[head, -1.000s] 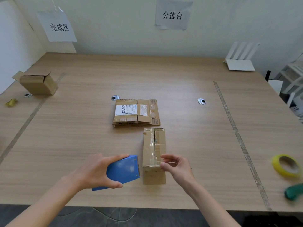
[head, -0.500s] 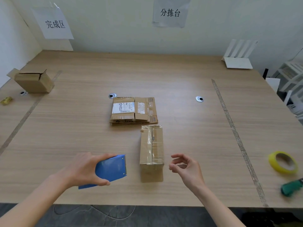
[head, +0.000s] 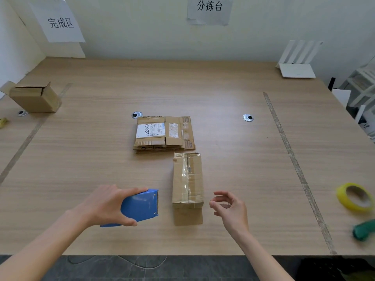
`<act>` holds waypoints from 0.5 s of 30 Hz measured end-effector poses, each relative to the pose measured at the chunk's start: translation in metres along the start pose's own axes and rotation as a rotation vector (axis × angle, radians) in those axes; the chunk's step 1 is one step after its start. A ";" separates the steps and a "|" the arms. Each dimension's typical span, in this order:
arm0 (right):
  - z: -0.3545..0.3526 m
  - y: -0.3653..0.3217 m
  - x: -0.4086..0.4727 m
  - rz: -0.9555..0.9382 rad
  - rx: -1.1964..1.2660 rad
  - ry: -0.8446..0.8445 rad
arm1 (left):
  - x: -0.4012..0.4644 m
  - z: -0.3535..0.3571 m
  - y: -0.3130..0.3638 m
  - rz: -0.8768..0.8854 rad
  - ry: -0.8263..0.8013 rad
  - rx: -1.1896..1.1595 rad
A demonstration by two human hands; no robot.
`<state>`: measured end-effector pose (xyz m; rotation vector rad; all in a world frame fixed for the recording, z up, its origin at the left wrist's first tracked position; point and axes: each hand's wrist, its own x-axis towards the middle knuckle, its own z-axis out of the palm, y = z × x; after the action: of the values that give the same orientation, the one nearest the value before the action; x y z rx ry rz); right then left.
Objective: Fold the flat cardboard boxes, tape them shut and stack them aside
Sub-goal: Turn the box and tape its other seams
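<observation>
A folded cardboard box (head: 187,185) lies lengthwise near the front of the wooden table (head: 233,159), with clear tape along its top seam. My left hand (head: 105,205) grips a blue tape dispenser (head: 141,206) just left of the box. To the box's right my right hand (head: 230,209) hovers apart from it, fingers loosely curled and holding nothing. A stack of flat cardboard boxes (head: 163,133) lies behind the folded box. Another folded box (head: 35,98) with open top flaps stands at the far left.
A yellow tape roll (head: 354,197) and a green object (head: 363,231) lie at the right edge. A white stand (head: 297,61) sits at the back right. Two tape lines run across the table; two paper signs hang on the wall.
My right hand has let go of the box's near end and drawn back to the right. My left hand has moved the blue dispenser away from the box to the left.
</observation>
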<state>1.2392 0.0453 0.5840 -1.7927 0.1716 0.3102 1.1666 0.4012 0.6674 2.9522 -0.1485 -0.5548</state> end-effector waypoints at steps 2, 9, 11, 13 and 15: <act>0.002 0.002 0.003 0.004 -0.010 0.002 | 0.004 0.003 -0.002 -0.002 -0.007 0.013; 0.007 0.009 0.014 0.086 -0.003 -0.015 | 0.019 0.010 -0.007 -0.021 -0.032 0.037; 0.008 0.010 0.016 0.124 0.009 -0.032 | 0.024 0.014 -0.007 -0.021 -0.036 0.037; 0.011 0.012 0.019 0.169 0.032 -0.055 | 0.027 0.018 -0.006 -0.026 -0.046 0.027; 0.014 0.014 0.021 0.204 0.055 -0.065 | 0.031 0.023 -0.006 -0.024 -0.046 0.023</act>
<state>1.2542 0.0564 0.5620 -1.7112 0.3149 0.5033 1.1878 0.4007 0.6345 2.9686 -0.1253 -0.6294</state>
